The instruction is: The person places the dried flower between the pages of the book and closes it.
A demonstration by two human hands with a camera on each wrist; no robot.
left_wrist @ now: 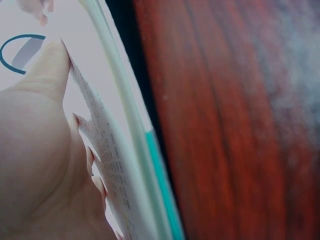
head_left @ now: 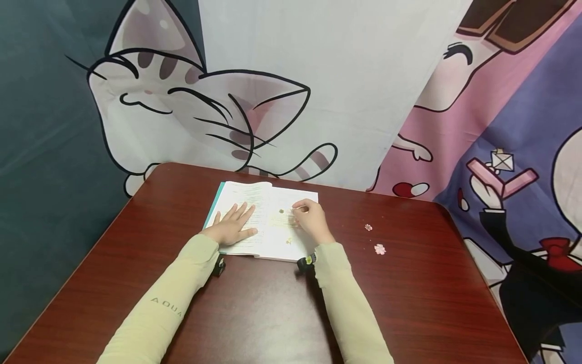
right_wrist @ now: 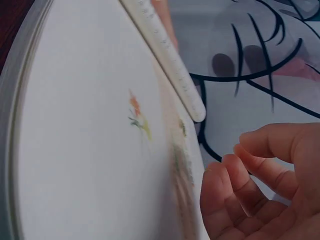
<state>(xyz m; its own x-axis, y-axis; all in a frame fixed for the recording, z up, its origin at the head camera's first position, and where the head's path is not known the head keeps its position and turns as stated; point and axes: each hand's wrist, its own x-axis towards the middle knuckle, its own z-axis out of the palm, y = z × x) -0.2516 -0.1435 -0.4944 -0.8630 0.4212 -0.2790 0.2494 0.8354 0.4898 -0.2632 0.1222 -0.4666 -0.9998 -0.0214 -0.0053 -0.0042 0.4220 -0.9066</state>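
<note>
An open book (head_left: pixel 275 247) with a turquoise cover edge (left_wrist: pixel 162 185) lies on the table. My left hand (head_left: pixel 231 228) rests flat on its printed left page, fingers spread. Over the right page my right hand (head_left: pixel 313 220) is raised, and its thumb and index fingertips (right_wrist: pixel 252 139) come together; whether something tiny is between them cannot be made out. The other fingers are loosely curled. On the right page are a small dark green flower-like spot (head_left: pixel 281 211) and a small yellowish flower-like figure (head_left: pixel 288 241). The right wrist view shows an orange, yellow and green figure (right_wrist: pixel 137 114), slightly blurred.
Two small pink flowers (head_left: pixel 368 227) (head_left: pixel 379 249) lie on the reddish-brown table (head_left: pixel 423 298), right of the book. A cloth backdrop (head_left: pixel 345 101) with cartoon figures hangs behind the table's far edge.
</note>
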